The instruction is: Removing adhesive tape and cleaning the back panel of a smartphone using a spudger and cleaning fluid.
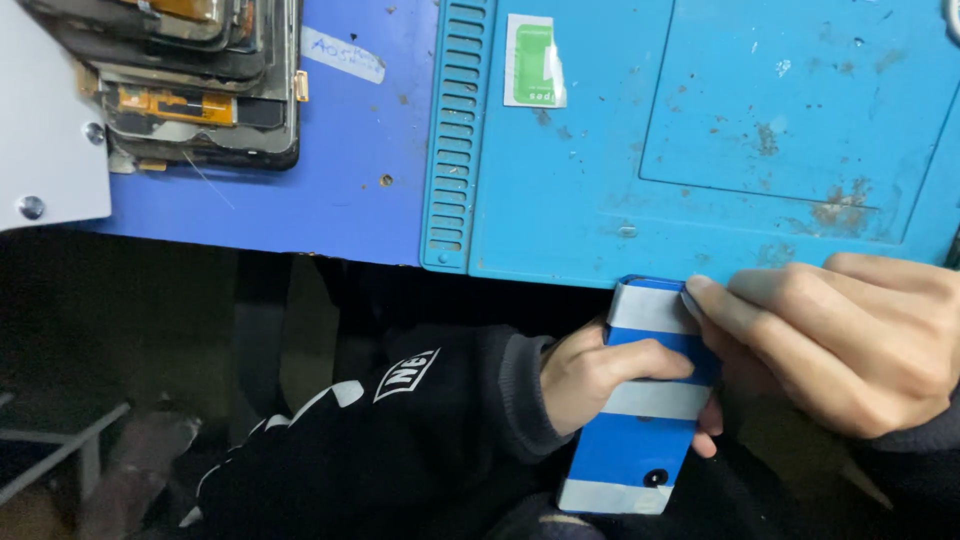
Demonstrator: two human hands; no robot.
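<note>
A blue phone-shaped slab (638,448) with three grey tape bands across it is held below the table's front edge, its top end touching the blue mat's rim. My left hand (590,380) wraps around its middle, thumb over the front. My right hand (840,335) comes in from the right, its fingertips pressing on the top grey tape band (648,308).
A blue work mat (700,150) with a slotted left strip lies on the blue table (340,150). A small green-and-white sachet (533,62) lies on the mat. A stack of dismantled phone screens (190,80) sits at the far left beside a white metal plate (45,130).
</note>
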